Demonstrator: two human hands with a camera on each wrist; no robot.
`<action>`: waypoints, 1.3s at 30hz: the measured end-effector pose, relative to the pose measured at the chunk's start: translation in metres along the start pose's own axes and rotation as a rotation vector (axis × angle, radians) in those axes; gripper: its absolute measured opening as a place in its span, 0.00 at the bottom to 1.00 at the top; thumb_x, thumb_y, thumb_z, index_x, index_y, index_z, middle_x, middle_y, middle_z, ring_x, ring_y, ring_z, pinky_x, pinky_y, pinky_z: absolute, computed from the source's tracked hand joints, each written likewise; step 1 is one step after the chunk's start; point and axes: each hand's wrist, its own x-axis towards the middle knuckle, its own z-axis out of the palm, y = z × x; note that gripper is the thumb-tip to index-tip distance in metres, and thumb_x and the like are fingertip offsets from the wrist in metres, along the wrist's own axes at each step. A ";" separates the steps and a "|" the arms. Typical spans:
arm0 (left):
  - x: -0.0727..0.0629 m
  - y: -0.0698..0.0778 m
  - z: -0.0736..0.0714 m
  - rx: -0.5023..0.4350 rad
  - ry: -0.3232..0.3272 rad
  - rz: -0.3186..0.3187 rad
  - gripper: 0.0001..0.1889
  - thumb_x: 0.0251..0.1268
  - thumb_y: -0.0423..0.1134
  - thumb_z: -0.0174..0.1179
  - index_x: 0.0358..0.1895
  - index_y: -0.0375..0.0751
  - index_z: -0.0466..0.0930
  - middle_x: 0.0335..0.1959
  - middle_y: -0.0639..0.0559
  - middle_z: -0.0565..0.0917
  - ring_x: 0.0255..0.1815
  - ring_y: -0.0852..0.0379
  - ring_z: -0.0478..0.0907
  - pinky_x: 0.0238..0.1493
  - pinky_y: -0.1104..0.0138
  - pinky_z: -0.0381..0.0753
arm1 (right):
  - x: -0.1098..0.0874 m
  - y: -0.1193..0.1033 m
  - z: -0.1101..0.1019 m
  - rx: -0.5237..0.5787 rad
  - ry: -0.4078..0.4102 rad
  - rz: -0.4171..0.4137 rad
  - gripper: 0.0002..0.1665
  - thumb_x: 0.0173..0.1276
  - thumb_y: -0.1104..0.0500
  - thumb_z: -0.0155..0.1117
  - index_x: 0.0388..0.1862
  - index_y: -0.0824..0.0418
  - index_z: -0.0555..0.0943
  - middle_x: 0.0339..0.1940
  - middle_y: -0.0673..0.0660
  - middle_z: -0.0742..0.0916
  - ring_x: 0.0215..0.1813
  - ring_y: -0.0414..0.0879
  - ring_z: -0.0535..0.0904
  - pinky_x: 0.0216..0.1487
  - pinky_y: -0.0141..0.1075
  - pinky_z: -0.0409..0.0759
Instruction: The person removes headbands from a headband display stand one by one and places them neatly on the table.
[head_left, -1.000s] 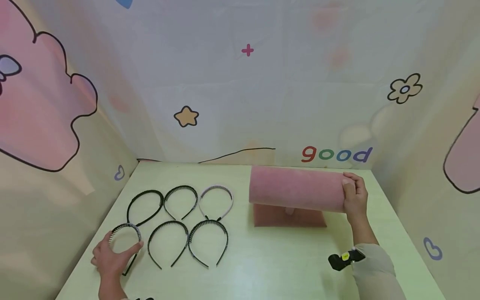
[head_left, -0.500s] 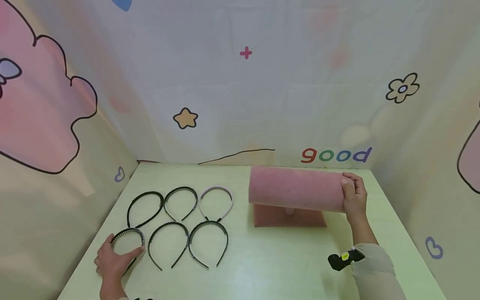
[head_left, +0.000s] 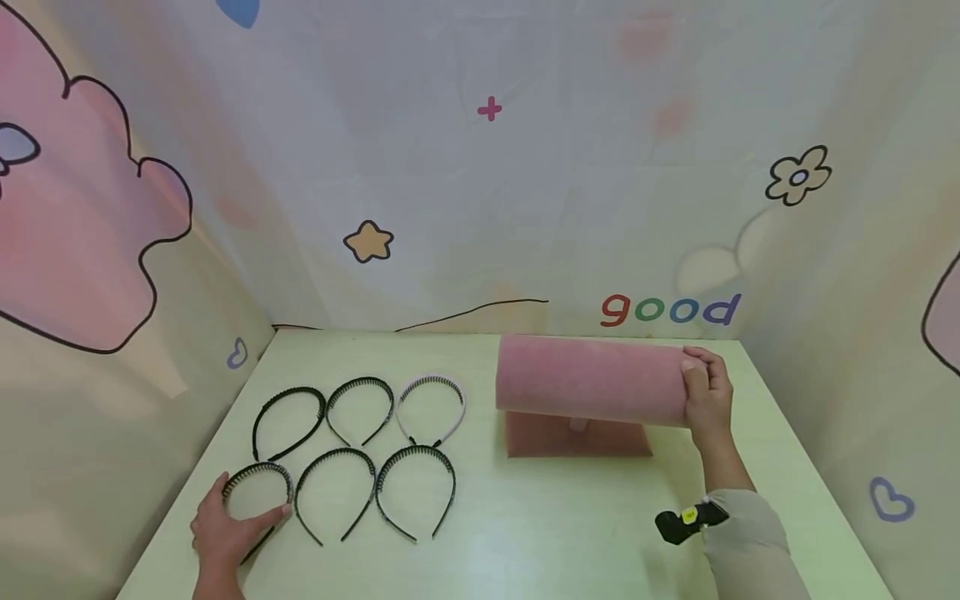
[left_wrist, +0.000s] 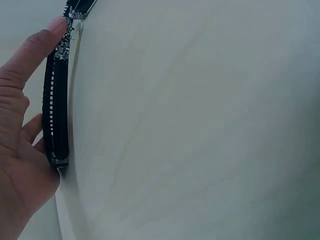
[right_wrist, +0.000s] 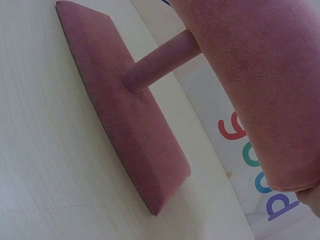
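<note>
In the head view my left hand (head_left: 225, 525) spans a black toothed headband (head_left: 258, 466) at the table's front left, thumb on one side and fingers on the other. The left wrist view shows the thumb pressing a glittery patch on this headband (left_wrist: 61, 105), its rows of teeth visible along the band. My right hand (head_left: 708, 408) grips the right end of a pink velvety roll (head_left: 588, 379). A short post (right_wrist: 160, 62) joins the roll to a flat pink base (right_wrist: 120, 105) on the table. Fingers behind the roll are partly hidden.
Several other headbands lie in two rows beside the left hand: a black one (head_left: 296, 389), a lilac-white one (head_left: 433, 378) and dark toothed ones, such as the front right headband (head_left: 416, 448). A printed cloth (head_left: 450, 167) encloses the pale table (head_left: 540, 533).
My left hand has moved slightly right and toward the front edge with the headband, which now lines up with the front row. The right hand keeps its grip on the pink roll.
</note>
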 end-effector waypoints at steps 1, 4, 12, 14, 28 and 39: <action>0.000 -0.001 0.000 -0.002 -0.005 0.003 0.69 0.27 0.56 0.78 0.74 0.39 0.40 0.67 0.27 0.51 0.63 0.23 0.44 0.52 0.33 0.49 | -0.001 -0.003 0.000 0.002 -0.002 0.003 0.15 0.69 0.61 0.48 0.51 0.61 0.75 0.42 0.39 0.78 0.45 0.39 0.69 0.45 0.33 0.62; 0.001 -0.003 0.001 -0.011 -0.012 0.009 0.69 0.26 0.55 0.79 0.74 0.41 0.40 0.67 0.27 0.51 0.63 0.23 0.44 0.53 0.33 0.49 | -0.008 -0.016 0.002 0.006 -0.008 0.013 0.15 0.68 0.61 0.48 0.50 0.61 0.75 0.41 0.39 0.78 0.45 0.39 0.69 0.44 0.33 0.62; 0.001 -0.003 0.002 -0.008 -0.018 0.006 0.70 0.26 0.57 0.78 0.74 0.42 0.40 0.67 0.27 0.51 0.63 0.24 0.44 0.53 0.33 0.47 | -0.013 -0.022 0.002 0.027 -0.017 0.045 0.14 0.68 0.60 0.48 0.49 0.57 0.77 0.42 0.40 0.78 0.44 0.39 0.69 0.44 0.33 0.62; 0.000 -0.002 0.001 -0.005 -0.021 0.006 0.70 0.25 0.57 0.78 0.74 0.42 0.39 0.67 0.27 0.50 0.63 0.23 0.44 0.52 0.33 0.47 | -0.010 -0.015 0.002 0.017 -0.009 0.057 0.14 0.68 0.60 0.48 0.49 0.57 0.77 0.43 0.40 0.78 0.45 0.39 0.69 0.44 0.34 0.62; 0.005 0.003 -0.005 0.001 -0.034 -0.001 0.72 0.25 0.57 0.78 0.74 0.42 0.35 0.67 0.26 0.50 0.63 0.24 0.44 0.53 0.33 0.46 | -0.002 -0.002 -0.001 -0.006 0.000 0.065 0.15 0.69 0.58 0.48 0.52 0.55 0.75 0.46 0.42 0.77 0.47 0.41 0.68 0.46 0.35 0.62; 0.003 0.003 -0.005 0.002 -0.045 0.000 0.73 0.24 0.58 0.78 0.74 0.43 0.34 0.68 0.27 0.49 0.64 0.23 0.44 0.52 0.32 0.46 | 0.000 0.000 -0.001 -0.012 -0.007 0.046 0.16 0.70 0.58 0.48 0.54 0.58 0.74 0.46 0.41 0.77 0.48 0.40 0.68 0.46 0.34 0.62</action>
